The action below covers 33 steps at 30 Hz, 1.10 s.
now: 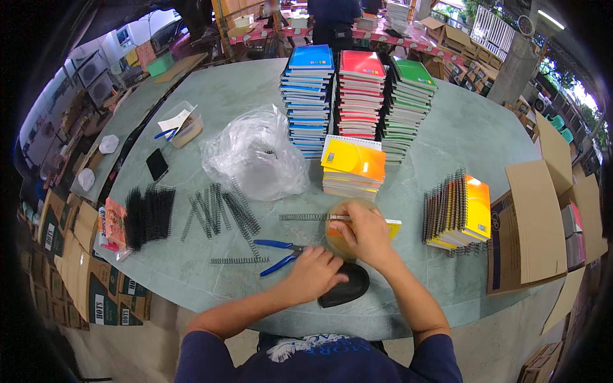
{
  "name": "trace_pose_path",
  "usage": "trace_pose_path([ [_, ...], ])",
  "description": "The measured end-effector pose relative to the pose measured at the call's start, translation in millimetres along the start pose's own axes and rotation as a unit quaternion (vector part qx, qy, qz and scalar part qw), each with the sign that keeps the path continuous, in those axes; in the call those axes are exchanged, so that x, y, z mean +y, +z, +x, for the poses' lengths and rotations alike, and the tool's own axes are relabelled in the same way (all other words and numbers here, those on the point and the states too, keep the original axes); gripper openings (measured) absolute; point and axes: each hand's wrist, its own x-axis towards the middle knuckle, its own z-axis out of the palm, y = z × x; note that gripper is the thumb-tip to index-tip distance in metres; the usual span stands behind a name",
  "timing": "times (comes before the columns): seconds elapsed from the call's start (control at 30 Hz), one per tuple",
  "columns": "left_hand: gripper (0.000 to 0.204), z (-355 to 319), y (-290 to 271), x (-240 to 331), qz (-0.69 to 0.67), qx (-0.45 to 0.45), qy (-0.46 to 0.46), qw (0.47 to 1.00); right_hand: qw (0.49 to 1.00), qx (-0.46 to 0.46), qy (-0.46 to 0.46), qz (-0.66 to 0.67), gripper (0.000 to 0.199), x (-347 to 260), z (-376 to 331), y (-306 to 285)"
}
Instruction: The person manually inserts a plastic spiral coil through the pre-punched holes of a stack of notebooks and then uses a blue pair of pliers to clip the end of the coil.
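Note:
My right hand (366, 235) is closed in a pinch at the right end of a dark spiral binding coil (303, 217), over a round beige disc (334, 239). From under this hand peeks the yellow corner of a notebook (394, 228); the rest is hidden. Lower down, my left hand (313, 276) has its thumb apart and its fingers loosely bent, with nothing visible in it. It lies beside the jaws of blue-handled pliers (274, 244), partly over a black rounded pad or tray (348, 288). Loose coils (211, 207) are scattered to the left.
Tall stacks of blue (308, 96), red (361, 96) and green notebooks (408, 105) stand behind yellow ones (353, 169). Bound yellow notebooks (476, 207) and an open carton (530, 223) are right. Left are a plastic bag (255, 153), black coils (149, 217), a phone (156, 165) and a tub (188, 134).

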Motion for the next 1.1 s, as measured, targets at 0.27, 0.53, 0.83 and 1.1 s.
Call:
trace_pose_path([
  [0.27,0.049,13,-25,7,-0.134,-0.265,-0.125,0.947,0.998,0.066,-0.010,-0.013,0.020,-10,1,-14],
  [0.53,0.041,25,-53,-15,-0.039,-0.097,-0.143,0.984,0.866,0.012,0.273,0.419,0.023,61,-54,-24],
  [0.83,0.036,29,-66,-24,-0.037,0.157,-0.149,0.976,0.857,0.026,0.225,0.462,0.025,56,-55,-15],
  [1.1,0.033,-12,-18,-7,-0.219,-0.122,-0.142,0.957,0.963,0.063,0.139,0.222,0.019,25,-41,-36],
])
